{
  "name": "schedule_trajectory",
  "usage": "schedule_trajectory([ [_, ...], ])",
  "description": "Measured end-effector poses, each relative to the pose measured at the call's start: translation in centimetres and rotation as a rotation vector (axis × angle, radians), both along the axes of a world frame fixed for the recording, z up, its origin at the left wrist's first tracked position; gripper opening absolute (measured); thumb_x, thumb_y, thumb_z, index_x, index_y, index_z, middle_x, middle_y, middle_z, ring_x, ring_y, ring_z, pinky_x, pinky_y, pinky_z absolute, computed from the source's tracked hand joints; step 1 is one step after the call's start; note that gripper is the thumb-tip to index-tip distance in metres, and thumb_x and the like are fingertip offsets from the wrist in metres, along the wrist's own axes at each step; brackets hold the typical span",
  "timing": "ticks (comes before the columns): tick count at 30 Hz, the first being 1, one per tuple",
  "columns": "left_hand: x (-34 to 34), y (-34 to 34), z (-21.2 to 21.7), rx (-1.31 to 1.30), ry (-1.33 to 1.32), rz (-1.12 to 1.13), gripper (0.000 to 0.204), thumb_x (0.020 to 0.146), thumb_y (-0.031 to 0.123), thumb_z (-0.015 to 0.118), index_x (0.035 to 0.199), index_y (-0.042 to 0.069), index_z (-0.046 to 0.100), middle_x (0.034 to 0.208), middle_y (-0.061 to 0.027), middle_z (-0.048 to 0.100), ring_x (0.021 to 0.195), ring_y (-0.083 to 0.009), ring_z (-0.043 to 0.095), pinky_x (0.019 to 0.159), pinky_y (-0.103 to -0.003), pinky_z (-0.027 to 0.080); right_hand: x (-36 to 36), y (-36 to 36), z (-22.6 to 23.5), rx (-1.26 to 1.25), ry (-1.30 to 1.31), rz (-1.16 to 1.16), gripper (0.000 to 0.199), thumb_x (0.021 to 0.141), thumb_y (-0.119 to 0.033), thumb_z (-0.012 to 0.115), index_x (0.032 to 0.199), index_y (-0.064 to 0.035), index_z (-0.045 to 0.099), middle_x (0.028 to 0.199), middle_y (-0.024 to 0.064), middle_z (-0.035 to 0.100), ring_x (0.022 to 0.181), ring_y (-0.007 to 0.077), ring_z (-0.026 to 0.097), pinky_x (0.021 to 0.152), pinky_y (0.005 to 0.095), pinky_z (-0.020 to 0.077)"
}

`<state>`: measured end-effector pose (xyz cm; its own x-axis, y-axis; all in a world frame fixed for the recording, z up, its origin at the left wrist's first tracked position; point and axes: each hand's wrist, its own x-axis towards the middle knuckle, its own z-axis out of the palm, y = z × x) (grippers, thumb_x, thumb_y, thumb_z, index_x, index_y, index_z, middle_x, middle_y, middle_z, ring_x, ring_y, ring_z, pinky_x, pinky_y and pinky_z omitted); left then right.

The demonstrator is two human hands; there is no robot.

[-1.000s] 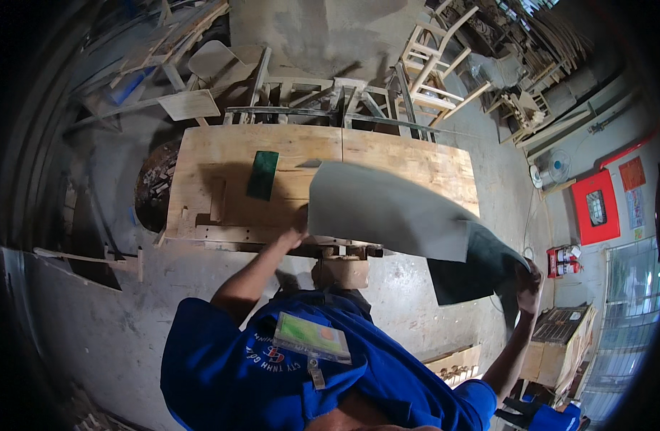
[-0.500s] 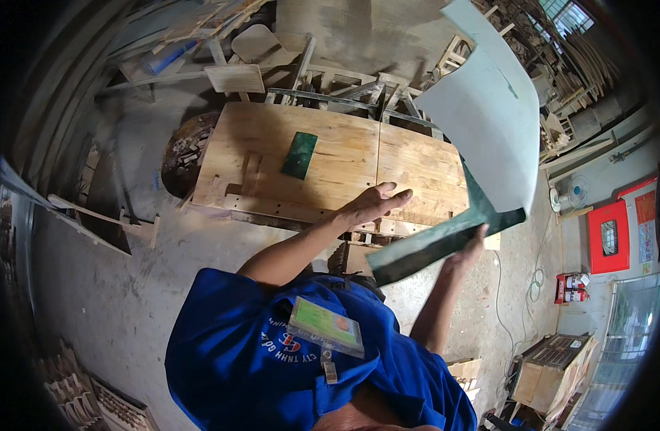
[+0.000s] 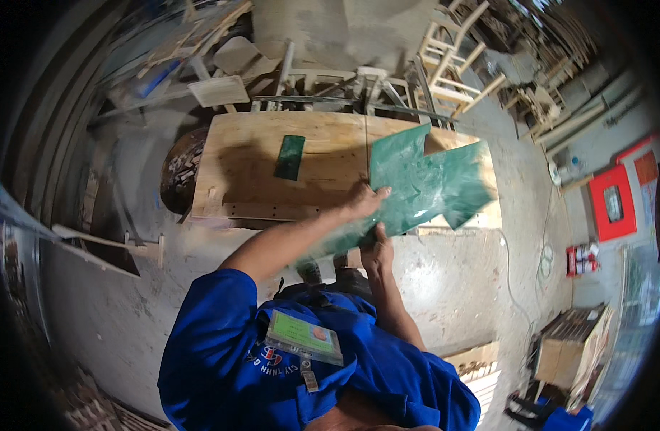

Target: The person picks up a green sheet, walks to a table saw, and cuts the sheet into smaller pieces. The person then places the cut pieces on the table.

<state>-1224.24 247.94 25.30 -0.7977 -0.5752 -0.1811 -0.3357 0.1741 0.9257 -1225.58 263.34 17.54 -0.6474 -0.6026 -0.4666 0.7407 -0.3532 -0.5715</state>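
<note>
A large, irregular sheet of green sandpaper [image 3: 409,176] hangs over the right part of the wooden workbench [image 3: 244,129], its green face up and one corner cut out in steps. At its left edge my left hand [image 3: 364,201] is closed, thumb lying on top of the sheet. My right hand [image 3: 377,251] pinches the near edge, with its thumb above and its other fingers mostly hidden beneath. The sheet's outer parts are blurred by motion. A small rectangular piece of green sandpaper [image 3: 290,157] lies flat on the left half of the bench, apart from both hands.
Wooden frames [image 3: 373,82] stand behind the bench, and a pale wooden chair [image 3: 452,61] is at the far right. To the bench's left sits a round container of scraps [image 3: 185,169]. A red wall box [image 3: 612,203] and fire extinguishers [image 3: 581,259] are on the right.
The sheet has swung down from its raised position at the right and turned from its pale side to green. My left hand has come onto its edge; my right hand has moved left.
</note>
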Motion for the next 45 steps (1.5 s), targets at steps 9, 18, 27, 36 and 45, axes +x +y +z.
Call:
schedule_trajectory([
  [9, 14.3, -18.7, -2.0, 0.374, -0.309, 0.004, 0.052, 0.096, 0.033, 0.081, 0.136, 0.003, 0.067, 0.122, -0.0053, 0.072, 0.106, -0.0167, 0.064, 0.091, -0.036, 0.053, -3.2, 6.5, -2.2, 0.583, 0.396, 0.291, 0.052, 0.103, -0.03, 0.071, 0.145, -0.0063, 0.053, 0.11, 0.0138, 0.069, 0.095, 0.0248, 0.073, 0.073, 0.0382, 0.0633],
  [18, 18.8, -26.4, -0.9, -0.048, -0.555, 0.227, 0.059, 0.085, 0.028, 0.088, 0.135, 0.006, 0.066, 0.123, -0.0126, 0.074, 0.11, -0.0255, 0.069, 0.093, -0.04, 0.053, -18.9, -0.8, -2.9, 1.101, 1.447, 0.193, 0.053, 0.097, -0.035, 0.074, 0.137, -0.002, 0.062, 0.125, 0.0252, 0.07, 0.114, 0.0419, 0.069, 0.094, 0.0471, 0.0556],
  [27, 16.0, -31.1, -8.2, -0.369, -0.62, 0.458, 0.07, 0.083, 0.033, 0.087, 0.139, 0.002, 0.06, 0.129, -0.0237, 0.07, 0.119, -0.0399, 0.067, 0.1, -0.048, 0.051, -28.1, -12.8, -7.4, 1.12, 1.87, 0.755, 0.08, 0.091, -0.053, 0.073, 0.16, -0.0272, 0.043, 0.168, 0.017, 0.034, 0.152, 0.047, 0.032, 0.12, 0.0633, 0.0294],
  [36, 15.1, -31.7, -11.9, -0.425, -0.899, 0.643, 0.085, 0.087, 0.038, 0.085, 0.155, 0.005, 0.046, 0.137, -0.0257, 0.065, 0.127, -0.0418, 0.063, 0.107, -0.048, 0.049, -29.9, -18.3, -10.2, 1.009, 1.992, 0.508, 0.071, 0.096, -0.058, 0.065, 0.157, -0.0226, 0.049, 0.164, 0.0149, 0.041, 0.148, 0.0483, 0.036, 0.119, 0.0617, 0.0304],
  [45, 5.0, -17.7, -12.6, -0.589, -0.265, -0.076, 0.07, 0.087, 0.046, 0.084, 0.146, 0.015, 0.061, 0.159, -0.0215, 0.046, 0.152, -0.0492, 0.034, 0.124, -0.059, 0.03, -30.6, -14.7, -10.5, 1.023, 1.968, 0.62, 0.074, 0.098, -0.055, 0.064, 0.159, -0.0153, 0.047, 0.167, 0.0214, 0.036, 0.154, 0.0479, 0.029, 0.123, 0.0615, 0.0253],
])
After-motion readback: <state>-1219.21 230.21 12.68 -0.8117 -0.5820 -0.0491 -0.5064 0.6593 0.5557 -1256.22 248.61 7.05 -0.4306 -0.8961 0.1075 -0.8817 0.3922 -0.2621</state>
